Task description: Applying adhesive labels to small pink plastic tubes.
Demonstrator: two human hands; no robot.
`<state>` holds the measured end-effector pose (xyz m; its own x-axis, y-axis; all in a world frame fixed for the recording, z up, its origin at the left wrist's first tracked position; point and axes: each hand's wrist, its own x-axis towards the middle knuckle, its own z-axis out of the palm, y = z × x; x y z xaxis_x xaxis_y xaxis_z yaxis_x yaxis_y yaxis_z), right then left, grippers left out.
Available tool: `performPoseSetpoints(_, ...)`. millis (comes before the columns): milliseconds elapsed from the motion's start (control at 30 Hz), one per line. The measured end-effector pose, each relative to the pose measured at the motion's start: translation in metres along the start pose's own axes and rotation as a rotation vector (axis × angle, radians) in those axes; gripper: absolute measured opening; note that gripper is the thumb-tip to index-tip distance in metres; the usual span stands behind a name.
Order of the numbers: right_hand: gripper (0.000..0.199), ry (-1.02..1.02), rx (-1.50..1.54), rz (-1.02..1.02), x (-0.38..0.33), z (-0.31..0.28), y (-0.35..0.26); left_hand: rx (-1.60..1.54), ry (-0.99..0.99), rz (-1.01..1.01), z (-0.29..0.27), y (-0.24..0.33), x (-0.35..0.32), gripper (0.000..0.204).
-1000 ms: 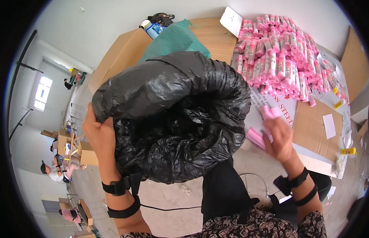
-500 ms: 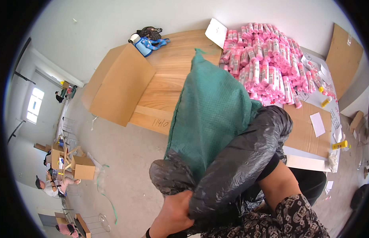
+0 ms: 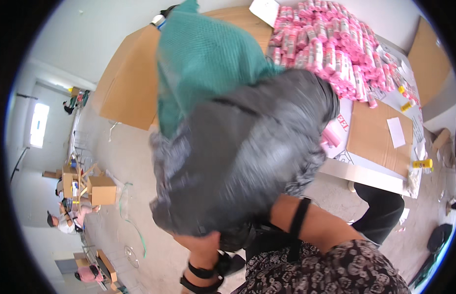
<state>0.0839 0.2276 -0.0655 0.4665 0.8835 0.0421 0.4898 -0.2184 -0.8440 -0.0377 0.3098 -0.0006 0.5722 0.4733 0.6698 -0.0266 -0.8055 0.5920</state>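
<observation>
Slippage looks likely: left hand (image 3: pixel 201 245) fingers bunch the black bag (image 3: pixel 242 152) from below, right fingers hidden, green mesh sack (image 3: pixel 203 59) bulging above them over the floor.

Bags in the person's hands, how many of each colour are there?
Black plastic bag: 1
Green mesh bag: 1
Total: 2
</observation>
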Motion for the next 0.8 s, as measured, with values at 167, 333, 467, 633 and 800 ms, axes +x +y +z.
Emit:
performPoseSetpoints(167,0.038,0.049,-0.038,0.084,-0.009,0.018,0.022,0.234,0.018,0.031,-0.005,0.000,0.000,0.050)
performPoseSetpoints(333,0.038,0.064,-0.064,0.083,-0.004,0.030,0.015,0.399,0.070,0.015,-0.034,-0.012,0.058,0.051)
performPoseSetpoints(467,0.038,0.061,-0.090,0.086,-0.023,0.047,0.023,-0.461,0.164,-0.444,-0.047,-0.045,0.092,0.053)
performPoseSetpoints(633,0.038,0.066,-0.136,0.100,-0.034,0.046,0.048,-0.492,-0.379,-0.488,-0.065,-0.062,0.084,0.059)
performPoseSetpoints(800,0.038,0.081,-0.213,0.111,-0.062,0.054,0.067,-0.148,-0.576,-0.811,-0.041,-0.131,0.012,0.051)
